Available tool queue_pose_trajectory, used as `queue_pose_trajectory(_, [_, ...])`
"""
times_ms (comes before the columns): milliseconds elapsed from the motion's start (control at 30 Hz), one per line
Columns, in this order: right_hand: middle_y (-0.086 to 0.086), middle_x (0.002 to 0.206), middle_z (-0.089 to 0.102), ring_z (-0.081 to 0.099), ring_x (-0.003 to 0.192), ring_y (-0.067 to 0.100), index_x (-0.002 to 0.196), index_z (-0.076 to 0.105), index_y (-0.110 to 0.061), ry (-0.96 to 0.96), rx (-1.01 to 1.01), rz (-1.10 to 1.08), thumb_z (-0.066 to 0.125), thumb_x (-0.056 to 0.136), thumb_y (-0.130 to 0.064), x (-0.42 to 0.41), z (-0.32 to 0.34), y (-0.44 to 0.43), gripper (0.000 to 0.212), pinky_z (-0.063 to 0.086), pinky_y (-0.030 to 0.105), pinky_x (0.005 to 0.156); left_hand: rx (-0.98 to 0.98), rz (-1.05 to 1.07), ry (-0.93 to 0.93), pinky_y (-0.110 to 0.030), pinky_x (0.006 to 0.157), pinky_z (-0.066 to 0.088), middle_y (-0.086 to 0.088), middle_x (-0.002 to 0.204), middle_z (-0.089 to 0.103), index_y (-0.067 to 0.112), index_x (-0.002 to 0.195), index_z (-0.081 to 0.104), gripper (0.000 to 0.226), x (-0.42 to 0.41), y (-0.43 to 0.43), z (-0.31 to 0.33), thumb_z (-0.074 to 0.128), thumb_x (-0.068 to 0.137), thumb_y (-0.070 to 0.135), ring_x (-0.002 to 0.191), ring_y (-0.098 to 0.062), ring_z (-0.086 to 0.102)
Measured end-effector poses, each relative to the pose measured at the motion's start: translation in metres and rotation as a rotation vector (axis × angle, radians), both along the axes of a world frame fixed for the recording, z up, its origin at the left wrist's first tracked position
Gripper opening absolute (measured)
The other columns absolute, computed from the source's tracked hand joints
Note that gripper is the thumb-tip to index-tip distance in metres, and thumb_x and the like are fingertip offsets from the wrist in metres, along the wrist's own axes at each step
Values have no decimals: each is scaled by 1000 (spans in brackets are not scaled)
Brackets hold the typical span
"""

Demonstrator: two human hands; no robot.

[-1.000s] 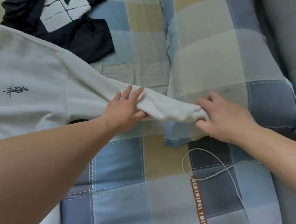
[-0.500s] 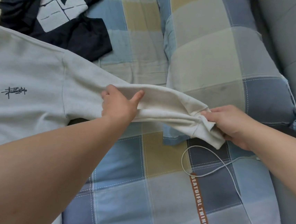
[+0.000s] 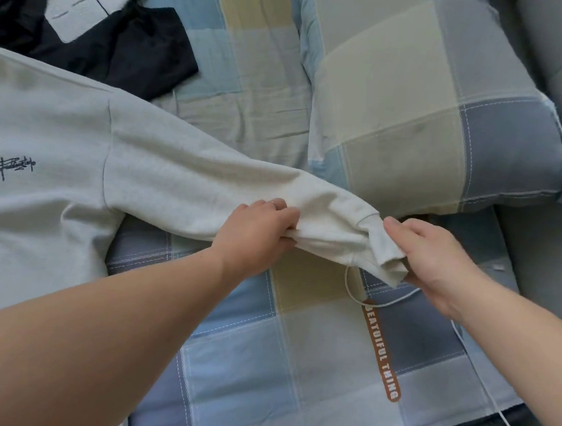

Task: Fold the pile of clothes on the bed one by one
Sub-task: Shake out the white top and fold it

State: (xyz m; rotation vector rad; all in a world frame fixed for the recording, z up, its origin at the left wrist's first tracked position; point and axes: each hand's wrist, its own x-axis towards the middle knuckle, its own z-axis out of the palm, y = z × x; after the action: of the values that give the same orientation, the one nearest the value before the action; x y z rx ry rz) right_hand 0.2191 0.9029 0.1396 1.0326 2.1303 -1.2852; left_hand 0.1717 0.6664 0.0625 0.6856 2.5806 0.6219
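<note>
Grey sweatshirt [image 3: 39, 141], sleeve [image 3: 206, 188] stretched rightward, left hand [image 3: 257, 231] gripping mid-sleeve, right hand [image 3: 429, 258] pinching cuff [image 3: 384, 250].

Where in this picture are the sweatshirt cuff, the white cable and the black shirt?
sweatshirt cuff [image 3: 382, 245]: head view, ribbed end of the sleeve.
white cable [image 3: 348, 288]: head view, loop below the cuff.
black shirt [image 3: 144, 52]: head view, its dark sleeve.
</note>
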Motion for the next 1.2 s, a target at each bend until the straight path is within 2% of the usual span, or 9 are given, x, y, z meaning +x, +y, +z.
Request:
queue_pose_trajectory(100, [21, 86, 60, 56, 81, 29, 84, 59, -1, 47, 213, -43, 57, 97, -46, 14, -11, -1, 47, 51, 45, 71, 157, 69, 24, -36, 67, 35, 0, 93, 53, 12, 93, 53, 18, 14, -11, 7, 67, 92, 23, 84, -27, 50])
queue_pose_trajectory(233, [13, 97, 66, 67, 96, 31, 91, 64, -12, -48, 85, -238, 54, 101, -44, 27, -23, -11, 35, 62, 45, 76, 195, 126, -92, -42, 67, 46, 0, 92, 57, 12, 93, 52, 11, 33, -36, 3, 60, 92, 19, 80, -29, 54])
queue_pose_trajectory(400, [14, 110, 67, 66, 96, 32, 113, 61, -16, -179, -78, -371, 51, 103, -42, 34, -36, -30, 30, 60, 48, 68, -146, -237, -213, -36, 90, 43, 8, 130, 53, 24, 94, 48, 15, 42, -51, -7, 59, 88, 32, 118, -26, 51])
queue_pose_trajectory(533, [2, 121, 58, 61, 103, 30, 131, 48, -30, -353, -207, -324, 53, 91, -70, 45, -47, -36, 57, 53, 62, 87, -209, -278, -313, -43, 118, 21, 10, 165, 18, 40, 126, 53, 43, 51, -48, -11, 64, 88, 57, 152, -22, 14])
queue_pose_trajectory(667, [3, 132, 58, 61, 112, 30, 142, 44, -20, -395, -78, -234, 69, 68, -77, 51, -65, -38, 96, 45, 50, 87, -286, -380, -332, -47, 121, 14, 15, 166, 14, 51, 148, 33, 63, 65, -42, -20, 57, 91, 61, 154, -24, 5])
queue_pose_trajectory(800, [11, 114, 66, 62, 107, 32, 121, 61, -8, -262, -9, -240, 69, 92, -38, 48, -78, -34, 42, 49, 41, 83, -240, -325, -342, -48, 122, 11, 14, 166, 18, 44, 158, 8, 81, 72, -37, -21, 54, 93, 59, 155, -23, 5])
queue_pose_trajectory(900, [10, 105, 66, 63, 99, 33, 106, 64, -17, -53, 80, -144, 60, 97, -28, 35, -64, -31, 15, 55, 49, 89, -131, -110, -311, -47, 124, 10, 10, 168, 16, 41, 159, 6, 70, 66, -28, -18, 38, 100, 60, 156, -22, 5])
queue_pose_trajectory(1033, [8, 96, 67, 65, 93, 31, 90, 60, -24, 273, 68, -28, 63, 93, -27, 5, -2, -24, 5, 55, 48, 77, 111, 289, -228, -49, 124, 17, 8, 166, 23, 44, 153, 28, 62, 39, -4, -9, 10, 97, 63, 155, -21, 12])
queue_pose_trajectory(1200, [5, 95, 71, 68, 98, 32, 80, 68, -30, 423, -43, -37, 60, 97, -11, -48, 60, 0, 27, 56, 50, 81, 248, 488, -214, -52, 124, 9, 5, 170, 5, 43, 158, 11, 69, -9, 48, 28, 12, 94, 68, 156, -23, -2])
